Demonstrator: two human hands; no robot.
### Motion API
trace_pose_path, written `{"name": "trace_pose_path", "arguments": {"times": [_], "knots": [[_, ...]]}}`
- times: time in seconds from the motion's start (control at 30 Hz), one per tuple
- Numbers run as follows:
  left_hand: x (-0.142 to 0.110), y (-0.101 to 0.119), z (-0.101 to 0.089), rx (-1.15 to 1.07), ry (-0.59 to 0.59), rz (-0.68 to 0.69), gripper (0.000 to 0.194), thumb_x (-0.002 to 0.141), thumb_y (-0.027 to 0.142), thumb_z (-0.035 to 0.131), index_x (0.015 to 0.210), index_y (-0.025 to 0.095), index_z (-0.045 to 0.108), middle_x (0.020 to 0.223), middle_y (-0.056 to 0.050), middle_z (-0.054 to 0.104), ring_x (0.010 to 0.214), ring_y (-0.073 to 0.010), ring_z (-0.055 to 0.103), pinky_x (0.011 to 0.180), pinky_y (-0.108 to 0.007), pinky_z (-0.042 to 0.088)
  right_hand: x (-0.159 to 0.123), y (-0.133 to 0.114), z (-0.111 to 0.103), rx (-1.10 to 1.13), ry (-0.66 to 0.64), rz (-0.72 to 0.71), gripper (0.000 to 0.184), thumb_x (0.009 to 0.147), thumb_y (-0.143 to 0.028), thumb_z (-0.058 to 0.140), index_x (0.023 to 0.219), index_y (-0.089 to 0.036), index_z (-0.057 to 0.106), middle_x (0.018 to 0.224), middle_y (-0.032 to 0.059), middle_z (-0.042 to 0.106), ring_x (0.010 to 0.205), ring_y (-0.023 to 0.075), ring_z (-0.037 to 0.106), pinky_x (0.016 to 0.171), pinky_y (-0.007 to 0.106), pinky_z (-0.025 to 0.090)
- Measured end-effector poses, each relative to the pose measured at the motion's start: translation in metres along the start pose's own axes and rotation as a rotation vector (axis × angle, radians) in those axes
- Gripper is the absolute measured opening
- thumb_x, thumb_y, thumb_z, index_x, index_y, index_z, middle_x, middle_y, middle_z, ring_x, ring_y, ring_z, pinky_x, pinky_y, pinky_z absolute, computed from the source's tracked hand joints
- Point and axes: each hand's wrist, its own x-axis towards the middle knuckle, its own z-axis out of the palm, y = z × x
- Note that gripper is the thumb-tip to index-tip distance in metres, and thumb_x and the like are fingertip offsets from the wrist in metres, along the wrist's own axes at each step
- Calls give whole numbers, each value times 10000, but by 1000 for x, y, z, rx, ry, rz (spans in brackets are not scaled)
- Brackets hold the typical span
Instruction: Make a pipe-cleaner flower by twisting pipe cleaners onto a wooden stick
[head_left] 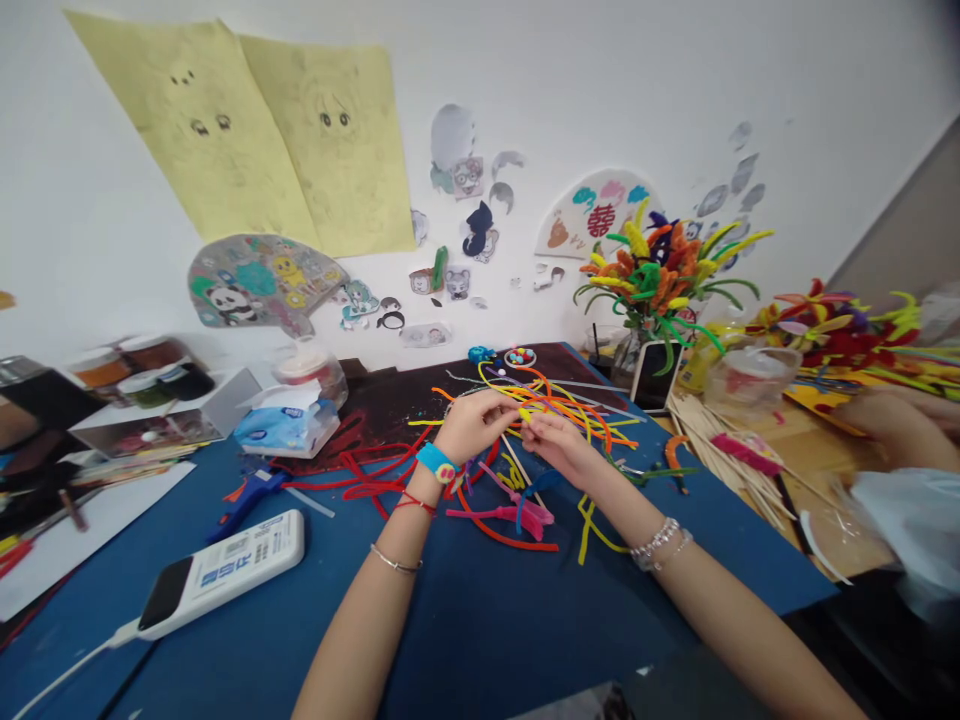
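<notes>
My left hand [474,424] and my right hand [561,446] meet over a heap of coloured pipe cleaners [555,410] on the blue table cover [480,620]. Both hands have their fingers pinched on a yellow pipe cleaner [525,414] stretched between them. Red pipe cleaners [360,480] lie to the left of my left wrist. Pink ones [517,512] and a yellow one [589,530] lie under my forearms. My left wrist wears a blue watch, a red string and a thin bangle; my right wrist wears beaded bracelets.
A white remote [217,572] and a blue glue gun [247,495] lie at the left. A tissue pack [289,425] and jars [142,372] stand behind. A pipe-cleaner bouquet [660,270], wooden sticks [720,440] and another person's hand [900,425] are at the right.
</notes>
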Motion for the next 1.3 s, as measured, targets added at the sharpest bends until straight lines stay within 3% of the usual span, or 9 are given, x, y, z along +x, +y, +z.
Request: {"name": "trace_pose_path", "arguments": {"times": [0.13,0.3,0.57,0.77,0.9,1.07,1.2,1.3], "knots": [[-2,-3,2,305,-23,139,240,846,285,396,946,177,586,894,-61,609,770,-133,549,679,-241,402,0,2,1,97,-65,68,179,720,-320,584,671,-166,506,644,-10,419,603,101,410,564,241,368],[-9,-14,16,653,-7,242,274,873,230,307,949,132,552,828,-98,596,785,-176,550,693,-295,364,-1,3,3,128,-70,167,176,721,-325,582,701,-169,501,623,-19,390,562,92,387,507,216,346],[-16,-22,31,676,100,224,265,864,209,311,915,129,557,790,-109,601,780,-190,554,709,-312,344,-4,8,13,253,-66,228,148,710,-276,598,683,-175,493,592,-40,338,532,79,347,462,188,304],[-15,-19,29,499,121,98,269,862,267,336,918,149,571,823,-104,608,794,-176,558,734,-295,359,-3,13,13,150,-34,148,173,692,-330,611,708,-177,532,582,-38,355,530,87,358,463,206,308],[-7,-17,22,76,154,-121,293,870,334,311,897,169,552,756,-44,585,629,-117,546,618,-241,399,1,14,7,-114,104,-45,219,703,-386,600,760,-174,590,581,-31,419,525,90,382,503,231,331],[3,-18,15,-547,-31,-366,319,829,420,361,825,146,523,545,43,448,380,-53,424,400,-187,347,2,9,3,-373,193,-145,243,745,-404,549,806,-184,632,589,-17,486,519,99,417,504,236,340],[2,-17,14,-653,-141,-430,342,779,445,446,640,134,480,469,47,429,362,-44,409,384,-172,332,1,7,5,-494,180,-206,199,744,-374,557,787,-199,642,708,11,596,633,138,517,600,269,413],[-1,-16,11,-634,-209,-412,357,761,452,474,610,129,490,449,47,431,364,-37,401,397,-168,332,2,8,5,-548,110,-255,176,753,-351,554,777,-202,643,782,27,625,740,168,554,696,304,432]]}}
